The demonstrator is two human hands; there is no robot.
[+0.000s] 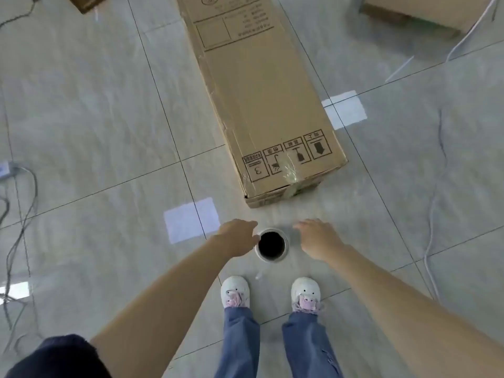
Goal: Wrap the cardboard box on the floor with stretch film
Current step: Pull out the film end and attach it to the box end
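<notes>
Long cardboard box (268, 96) lay flat on the tiled floor (95, 105), stretch film roll (272, 245) stood upright just before its near end, left hand (237, 237) touched the roll's rim, fingers loose, right hand (317, 238) hovered beside it, spread apart, white shoes (235, 291) behind.

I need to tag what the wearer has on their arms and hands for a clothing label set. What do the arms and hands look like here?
Both forearms are bare, with no gloves, watch or rings to be seen on the left hand or the right hand. A dark navy short sleeve covers the left upper arm at the lower edge; the right arm's sleeve is out of view.
</notes>
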